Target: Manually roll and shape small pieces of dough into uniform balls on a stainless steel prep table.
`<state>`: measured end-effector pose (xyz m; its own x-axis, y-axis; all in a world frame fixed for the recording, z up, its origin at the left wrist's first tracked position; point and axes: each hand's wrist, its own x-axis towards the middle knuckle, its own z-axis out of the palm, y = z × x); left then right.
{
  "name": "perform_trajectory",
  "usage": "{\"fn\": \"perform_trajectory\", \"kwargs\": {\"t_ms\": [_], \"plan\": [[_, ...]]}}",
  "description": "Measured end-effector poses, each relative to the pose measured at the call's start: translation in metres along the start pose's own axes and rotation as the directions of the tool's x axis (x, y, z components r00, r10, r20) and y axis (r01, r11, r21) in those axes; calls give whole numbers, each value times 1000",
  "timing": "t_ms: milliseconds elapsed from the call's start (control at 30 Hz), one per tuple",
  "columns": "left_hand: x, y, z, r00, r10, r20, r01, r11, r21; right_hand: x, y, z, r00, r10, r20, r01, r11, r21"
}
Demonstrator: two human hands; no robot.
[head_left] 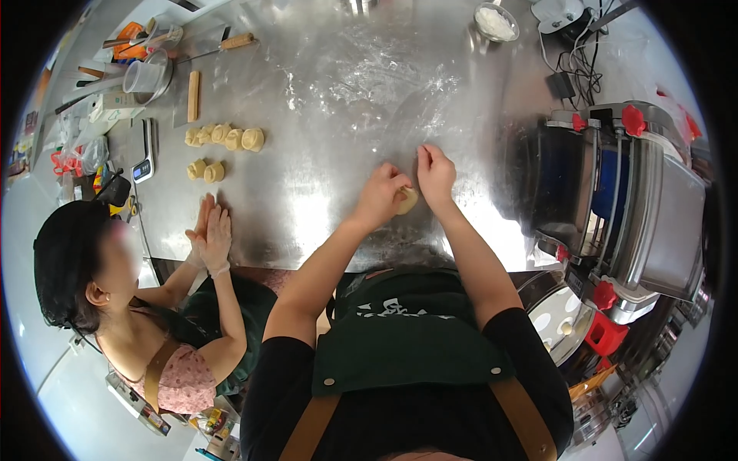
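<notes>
My left hand (381, 197) is curled around a small pale-yellow piece of dough (408, 201) over the steel table (315, 177). Part of the dough is hidden beneath the fingers. Just to the right, my right hand (437, 174) is closed with thumb and fingers pinched together, apart from the dough. Whatever may be between those fingertips is too small to make out. Farther left on the table lie a row of several shaped dough pieces (234, 138) and two more dough pieces (205, 170) in front of it.
At left, a co-worker presses gloved hands (211, 234) together near the table edge. A digital scale (144, 150), wooden stick (193, 96) and knife (237, 41) lie beyond. White flour fills a bowl (496, 24) at the far right. A large metal machine (615, 192) borders the table's right side.
</notes>
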<state>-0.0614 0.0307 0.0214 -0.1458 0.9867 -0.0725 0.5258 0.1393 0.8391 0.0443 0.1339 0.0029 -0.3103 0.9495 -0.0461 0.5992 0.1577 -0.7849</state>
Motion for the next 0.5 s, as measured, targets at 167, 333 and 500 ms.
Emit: {"fn": "perform_trajectory", "kwargs": {"t_ms": [167, 333, 500], "plan": [[-21, -4, 9, 960, -113, -258, 81, 988, -130, -23, -5, 31, 963, -198, -181, 181, 977, -109], [-38, -12, 8, 942, -162, -292, 125, 982, -141, -33, 10, 27, 875, -467, -126, 407, 851, -332], [-33, -2, 2, 980, -179, -92, 179, 984, -6, -28, 9, 29, 874, -486, -15, 440, 803, -401]]}}
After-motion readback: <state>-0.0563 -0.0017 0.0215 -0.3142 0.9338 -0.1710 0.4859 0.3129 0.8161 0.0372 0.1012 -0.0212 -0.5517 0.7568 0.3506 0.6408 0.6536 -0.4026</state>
